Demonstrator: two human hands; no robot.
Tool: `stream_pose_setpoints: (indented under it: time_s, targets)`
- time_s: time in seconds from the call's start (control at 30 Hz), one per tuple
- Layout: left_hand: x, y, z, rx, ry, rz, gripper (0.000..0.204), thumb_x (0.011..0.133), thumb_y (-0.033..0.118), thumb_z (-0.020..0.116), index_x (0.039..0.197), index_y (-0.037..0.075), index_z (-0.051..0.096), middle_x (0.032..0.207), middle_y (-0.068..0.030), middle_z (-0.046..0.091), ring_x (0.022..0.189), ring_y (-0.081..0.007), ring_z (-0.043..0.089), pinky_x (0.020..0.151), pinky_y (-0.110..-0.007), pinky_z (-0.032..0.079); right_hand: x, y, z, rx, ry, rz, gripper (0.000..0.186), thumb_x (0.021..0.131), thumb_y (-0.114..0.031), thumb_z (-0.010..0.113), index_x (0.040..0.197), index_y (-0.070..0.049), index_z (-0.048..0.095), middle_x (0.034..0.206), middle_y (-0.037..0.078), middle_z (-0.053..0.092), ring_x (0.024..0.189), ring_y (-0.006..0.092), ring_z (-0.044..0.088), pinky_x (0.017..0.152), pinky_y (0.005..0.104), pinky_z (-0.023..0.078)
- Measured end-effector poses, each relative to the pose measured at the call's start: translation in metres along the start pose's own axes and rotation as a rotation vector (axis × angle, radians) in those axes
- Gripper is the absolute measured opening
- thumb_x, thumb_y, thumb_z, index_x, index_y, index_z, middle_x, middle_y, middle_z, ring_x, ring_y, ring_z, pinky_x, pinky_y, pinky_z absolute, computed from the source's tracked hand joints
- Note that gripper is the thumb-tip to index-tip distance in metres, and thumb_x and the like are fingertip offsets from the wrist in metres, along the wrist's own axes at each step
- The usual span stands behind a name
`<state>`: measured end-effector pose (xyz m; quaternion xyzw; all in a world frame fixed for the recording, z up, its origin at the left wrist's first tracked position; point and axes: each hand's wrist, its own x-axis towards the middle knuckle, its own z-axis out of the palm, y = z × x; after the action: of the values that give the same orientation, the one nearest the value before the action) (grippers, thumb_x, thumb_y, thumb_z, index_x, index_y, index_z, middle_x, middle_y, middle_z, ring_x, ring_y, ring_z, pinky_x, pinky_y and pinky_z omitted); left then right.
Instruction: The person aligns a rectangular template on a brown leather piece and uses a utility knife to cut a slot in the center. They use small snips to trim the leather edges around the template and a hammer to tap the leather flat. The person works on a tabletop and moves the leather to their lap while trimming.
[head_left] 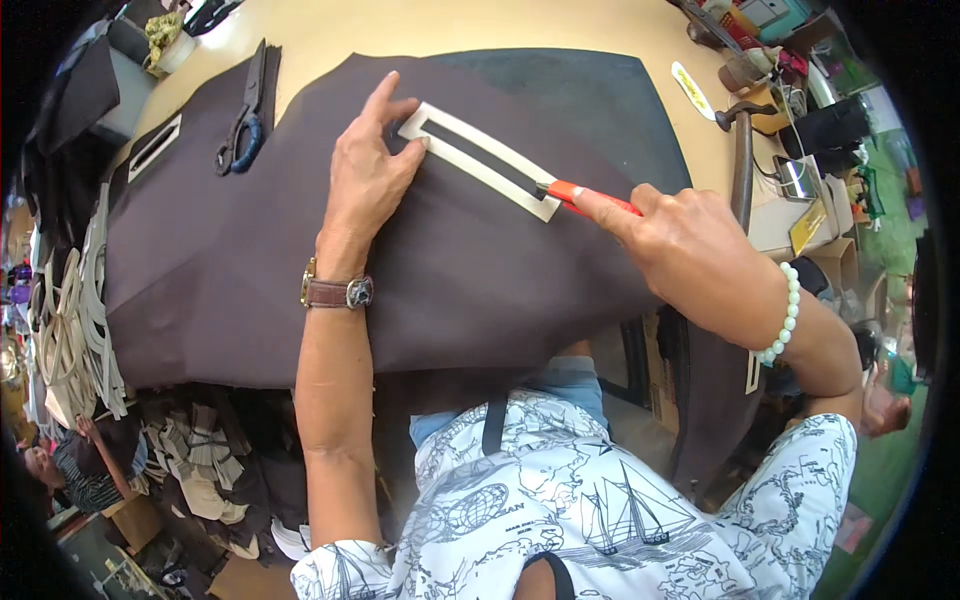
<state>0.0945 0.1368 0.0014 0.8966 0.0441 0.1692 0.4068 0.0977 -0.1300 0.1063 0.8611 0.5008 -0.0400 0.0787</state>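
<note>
A narrow cream rectangular frame [475, 178] with a long slot lies slanted on a large dark brown leather-like sheet [450, 270]. My left hand [370, 160] rests at the frame's left end, fingers spread, with the thumb and a fingertip touching its edge. In my right hand [680, 235] is a red-handled cutter knife [580, 195], the index finger stretched along it. Its tip meets the frame at the right end of the slot. Whether the blade has gone into the sheet cannot be seen.
Scissors [243, 130] with blue-wrapped handles and a second cream frame [155, 148] lie at the left. A dark green mat [600, 110] shows beyond the sheet. On the right are a hammer [743, 150] and a phone [795, 178]. Cream strips [75, 330] hang at the left.
</note>
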Motion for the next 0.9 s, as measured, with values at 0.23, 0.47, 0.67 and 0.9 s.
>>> stream_pose_setpoints:
  time_s: [0.23,0.47,0.67,0.9]
  targets:
    - [-0.007,-0.020,-0.082,0.476,0.032,-0.065,0.073,0.081,0.040,0.065,0.134,-0.003,0.040,0.125,-0.0262,0.052,0.118,-0.0364,0.050,0.099,-0.040,0.039,0.004,0.062,0.005,0.591,0.089,0.066,0.046,0.079,-0.015,0.062,0.123,-0.003,0.055,0.072,0.016,0.063,0.058,0.0205,0.062,0.053,0.0306,0.050]
    - [-0.060,-0.077,-0.083,0.812,0.158,-0.181,0.057,0.086,0.037,0.061,0.125,-0.004,0.050,0.123,-0.0240,0.053,0.115,-0.0366,0.051,0.097,-0.040,0.040,0.043,0.135,0.106,0.669,0.591,0.531,0.042,0.083,-0.026,0.062,0.114,0.001,0.056,0.087,0.018,0.062,0.072,0.0251,0.061,0.068,0.0363,0.049]
    - [-0.044,-0.063,-0.073,0.546,0.327,-0.145,0.024,0.089,0.018,0.057,0.103,0.000,0.061,0.096,-0.0159,0.066,0.087,-0.0312,0.062,0.079,-0.036,0.048,0.043,0.137,0.120,-0.006,0.829,0.471,0.040,0.081,-0.029,0.063,0.105,0.002,0.059,0.111,0.019,0.056,0.105,0.0304,0.053,0.089,0.0368,0.041]
    - [-0.001,0.006,-0.084,-0.836,-0.006,-0.726,0.042,0.086,0.030,0.062,0.104,-0.008,0.058,0.089,-0.0084,0.064,0.082,-0.0141,0.062,0.069,-0.025,0.052,-0.055,0.049,0.059,0.688,0.119,0.297,0.037,0.071,-0.007,0.070,0.104,-0.001,0.056,0.082,0.013,0.057,0.077,0.0277,0.058,0.072,0.0373,0.046]
